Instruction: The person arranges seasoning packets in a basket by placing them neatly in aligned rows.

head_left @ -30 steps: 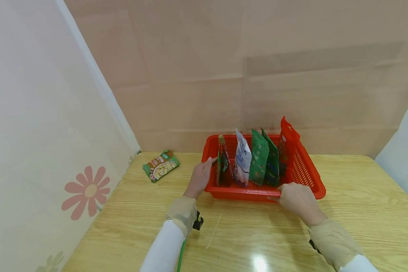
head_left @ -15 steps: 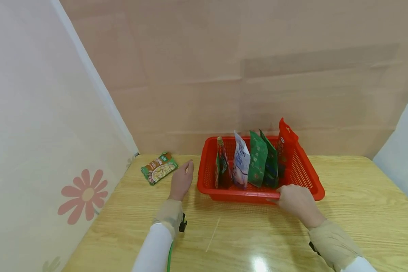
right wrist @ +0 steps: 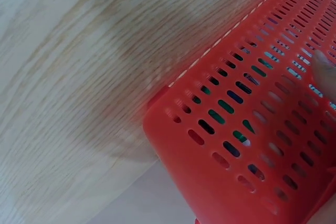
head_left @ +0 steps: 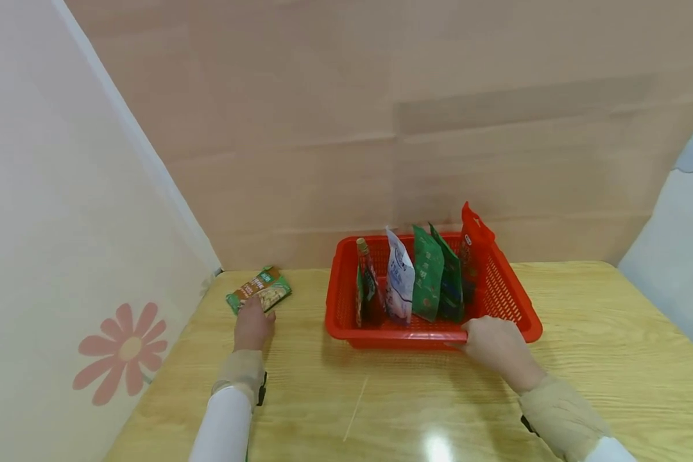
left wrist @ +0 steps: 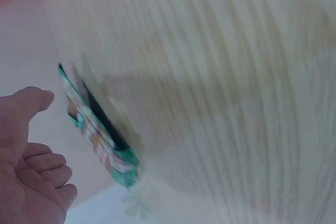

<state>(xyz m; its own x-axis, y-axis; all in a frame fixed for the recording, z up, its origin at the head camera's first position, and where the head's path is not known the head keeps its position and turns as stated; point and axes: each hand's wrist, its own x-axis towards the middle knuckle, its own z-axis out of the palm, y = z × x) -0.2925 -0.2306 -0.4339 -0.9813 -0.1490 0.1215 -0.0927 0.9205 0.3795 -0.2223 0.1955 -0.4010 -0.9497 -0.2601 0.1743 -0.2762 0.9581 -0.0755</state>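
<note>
A green and brown food packet lies flat at the far left of the table. Just in front of it, my left hand overlaps its near edge in the head view. The left wrist view shows that hand apart from the packet, thumb spread and fingers loosely bent. On the right, my right hand grips the near rim of a red plastic basket. Inside stand a bottle, a white pouch, two green pouches and a red bag.
The wooden table is bounded at the back by a tan covering. A pale flower-printed sheet closes off the left side. Another pale sheet hangs at the right.
My left hand has let go of the basket's left side and moved left to the packet. The right hand keeps its grip on the rim. The view has turned slightly left.
</note>
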